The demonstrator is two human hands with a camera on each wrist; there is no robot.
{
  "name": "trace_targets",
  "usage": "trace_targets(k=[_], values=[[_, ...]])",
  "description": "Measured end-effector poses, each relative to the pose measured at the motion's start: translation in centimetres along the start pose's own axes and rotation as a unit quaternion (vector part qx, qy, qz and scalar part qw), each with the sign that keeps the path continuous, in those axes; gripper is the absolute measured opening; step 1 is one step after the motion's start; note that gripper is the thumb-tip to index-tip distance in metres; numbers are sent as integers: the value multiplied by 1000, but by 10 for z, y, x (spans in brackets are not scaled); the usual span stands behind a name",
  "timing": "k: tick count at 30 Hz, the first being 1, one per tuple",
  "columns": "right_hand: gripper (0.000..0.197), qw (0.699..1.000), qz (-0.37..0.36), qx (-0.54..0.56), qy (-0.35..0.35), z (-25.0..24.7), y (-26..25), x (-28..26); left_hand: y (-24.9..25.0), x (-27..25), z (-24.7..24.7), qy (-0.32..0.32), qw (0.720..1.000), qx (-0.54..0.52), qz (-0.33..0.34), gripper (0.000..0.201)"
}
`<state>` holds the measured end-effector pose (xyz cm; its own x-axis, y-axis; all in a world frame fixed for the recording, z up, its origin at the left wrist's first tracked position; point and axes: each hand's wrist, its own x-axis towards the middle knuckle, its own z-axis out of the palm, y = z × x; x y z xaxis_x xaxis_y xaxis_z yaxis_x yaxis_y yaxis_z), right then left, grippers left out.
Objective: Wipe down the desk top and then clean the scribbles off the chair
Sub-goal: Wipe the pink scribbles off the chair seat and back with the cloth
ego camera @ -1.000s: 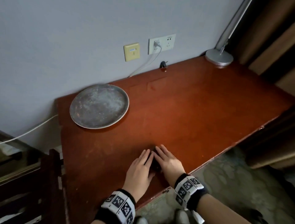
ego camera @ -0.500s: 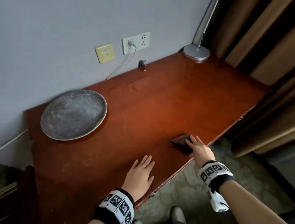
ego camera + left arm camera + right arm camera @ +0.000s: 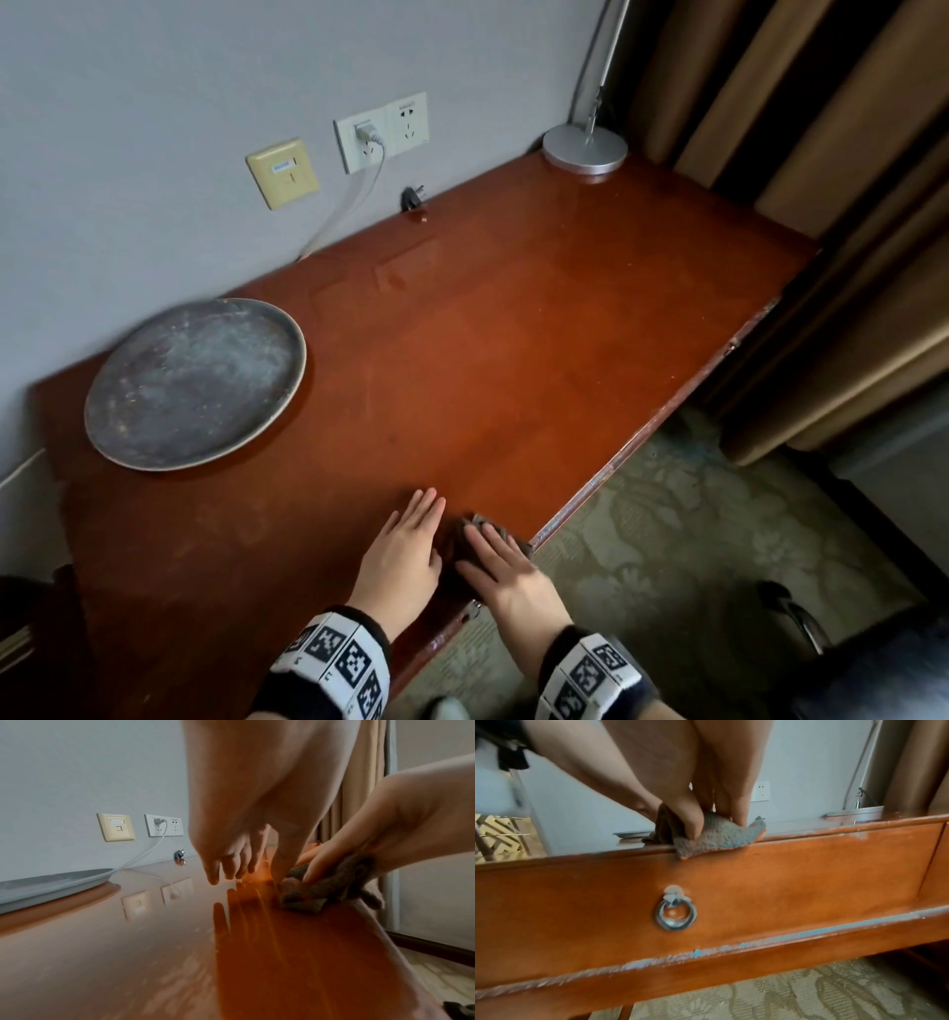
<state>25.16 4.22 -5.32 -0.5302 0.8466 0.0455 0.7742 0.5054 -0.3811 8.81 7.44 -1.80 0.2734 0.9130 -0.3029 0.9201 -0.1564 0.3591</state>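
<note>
On the glossy red-brown desk top [image 3: 513, 334], my right hand [image 3: 493, 560] lies flat with straight fingers on a crumpled grey-brown cloth [image 3: 464, 529] at the front edge. In the right wrist view the thumb and fingers press the cloth [image 3: 718, 835] down, and one corner hangs over the desk's lip. My left hand [image 3: 411, 534] rests flat on the wood just left of the cloth, holding nothing; its fingers [image 3: 223, 866] point down beside the cloth [image 3: 321, 892]. A dark chair part [image 3: 25, 616] shows at the lower left edge; no scribbles are visible.
A large grey round plate [image 3: 195, 380] sits at the back left of the desk. A silver lamp base [image 3: 585, 146] stands in the back right corner, with curtains [image 3: 821, 205] beyond. Wall sockets and a white cable [image 3: 359, 195] are behind. A drawer ring pull [image 3: 676, 912] hangs below the cloth.
My right hand has slid the cloth left along the front edge, from well right of my left hand to right beside it. My left hand stayed flat on the desk.
</note>
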Motion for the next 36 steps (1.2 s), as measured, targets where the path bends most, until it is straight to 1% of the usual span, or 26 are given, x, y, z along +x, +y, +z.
trace_targets(k=[3,5,6,8,9,10,12,14,16,18,19,21,22,24,26,29,30,32,34,36], values=[[40,998,21,18,47,0,-6,-5,7,0,4,-1,1000,-27,13,58],[36,992,49,79,88,-4,-2,-6,17,0,7,12,997,-68,17,55],[35,984,76,110,119,-5,3,-9,23,1,9,18,996,-92,16,52],[44,957,151,163,188,-11,16,-19,41,5,14,34,990,-134,13,42],[45,943,182,181,213,-16,22,-27,53,7,16,40,985,-167,9,38],[43,934,201,186,228,-22,28,-37,67,9,18,43,977,-207,4,34],[41,927,216,177,251,-36,41,-58,101,16,22,24,960,-278,-1,30],[45,917,232,172,277,-45,59,-83,141,23,29,-8,947,-322,3,28],[48,904,254,166,301,-52,80,-115,182,28,43,-48,940,-338,22,24],[42,889,287,157,320,-57,103,-153,224,33,64,-94,935,-339,52,23],[42,880,305,156,329,-59,114,-173,245,35,77,-123,929,-343,60,19],[48,864,342,152,338,-62,138,-222,294,35,107,-183,913,-357,78,12],[49,860,351,143,342,-63,145,-236,308,34,114,-202,905,-366,86,12],[51,846,386,125,347,-64,165,-286,355,32,147,-254,886,-375,98,15],[53,833,412,108,354,-66,184,-334,399,26,178,-299,862,-402,77,17],[53,813,445,92,364,-60,207,-402,458,19,226,-365,834,-412,23,6],[56,806,452,99,369,-56,213,-422,475,16,240,-391,821,-415,7,7],[70,788,464,122,385,-46,224,-457,498,13,271,-436,798,-416,-17,19],[76,777,475,122,395,-31,236,-484,510,13,303,-460,790,-405,-30,23],[74,771,486,118,394,-10,245,-502,513,17,333,-468,796,-382,-32,25]])
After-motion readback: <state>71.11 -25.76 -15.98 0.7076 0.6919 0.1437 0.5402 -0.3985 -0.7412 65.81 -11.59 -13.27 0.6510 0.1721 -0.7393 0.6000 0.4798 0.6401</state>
